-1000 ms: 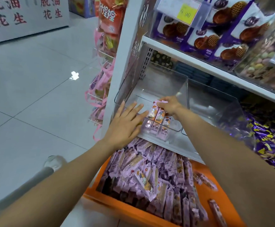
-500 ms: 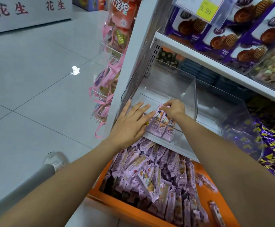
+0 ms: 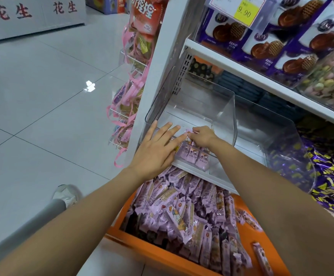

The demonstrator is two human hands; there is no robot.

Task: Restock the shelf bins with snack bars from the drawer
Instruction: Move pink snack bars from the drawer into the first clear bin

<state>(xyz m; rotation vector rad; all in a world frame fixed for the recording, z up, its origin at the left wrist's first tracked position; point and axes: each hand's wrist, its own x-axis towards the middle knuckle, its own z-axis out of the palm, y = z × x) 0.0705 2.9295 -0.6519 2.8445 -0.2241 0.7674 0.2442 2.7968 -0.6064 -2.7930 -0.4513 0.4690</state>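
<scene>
Our snack bars point(image 3: 194, 156) have come down from rim height and now stand at the front of the clear bin point(image 3: 211, 108). Our right hand point(image 3: 202, 136) still pinches their tops; our left hand point(image 3: 156, 152) lies flat against the bin front, fingers straight. The drawer point(image 3: 152, 253) is still heaped, so we judge that plenty remains to restock.

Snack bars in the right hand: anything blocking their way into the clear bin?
Nothing visible. The right hand holds the snack bars inside the clear bin, at its front wall; left hand flat alongside.
</scene>
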